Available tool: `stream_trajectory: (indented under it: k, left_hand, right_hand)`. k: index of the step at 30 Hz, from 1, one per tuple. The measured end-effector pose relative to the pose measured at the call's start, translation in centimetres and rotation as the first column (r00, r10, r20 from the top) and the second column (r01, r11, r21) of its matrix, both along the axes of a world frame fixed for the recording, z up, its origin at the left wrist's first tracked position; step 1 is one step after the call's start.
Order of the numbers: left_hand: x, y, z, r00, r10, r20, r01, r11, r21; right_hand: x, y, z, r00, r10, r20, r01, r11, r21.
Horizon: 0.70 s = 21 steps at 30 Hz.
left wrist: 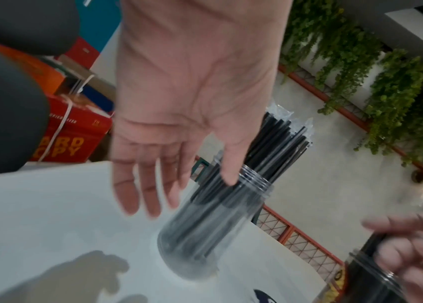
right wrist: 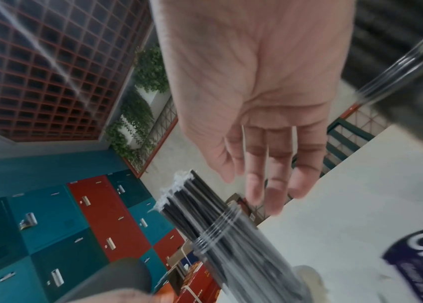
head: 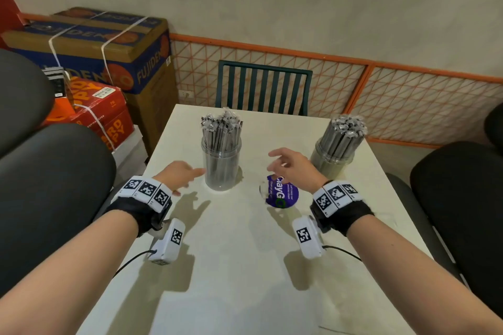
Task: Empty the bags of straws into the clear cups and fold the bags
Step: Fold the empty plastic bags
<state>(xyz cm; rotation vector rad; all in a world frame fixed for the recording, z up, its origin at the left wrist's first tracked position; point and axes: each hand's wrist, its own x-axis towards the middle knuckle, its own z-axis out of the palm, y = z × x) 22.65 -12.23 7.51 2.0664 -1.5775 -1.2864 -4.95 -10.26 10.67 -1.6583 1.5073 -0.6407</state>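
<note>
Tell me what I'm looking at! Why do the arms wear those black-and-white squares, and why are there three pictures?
Those are a person's two bare arms, not a machine. The big picture comes from a camera on the person's head, looking down. The other two come from the white camera boxes strapped at the wrists. They look along the palms, so the hands seem huge there. The checkered squares are markers on the wristbands.

On the white table stand two clear jars packed with dark straws: the left jar and the right jar. A purple disc lies flat on the table.

The left hand reaches toward the left jar. The right hand hovers over the purple disc. Both hands are open and hold nothing.
</note>
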Motion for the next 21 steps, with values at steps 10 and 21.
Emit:
stream_trajectory:
  k: [10,21]
  left_hand:
    - [-14.5,7.9,-3.8,0.961,-0.239,-0.14,0.272,0.909,0.316]
    - [-25.7,13.0,-9.2,0.958,-0.205,-0.199,0.265,0.898,0.351]
  right_hand:
    - [-17.4,11.2,-6.5,0.695,-0.191,-0.693,0.349,0.933,0.094]
    - [-22.4,16.2,-12.1,0.827,-0.461,-0.322,0.562,0.68,0.471]
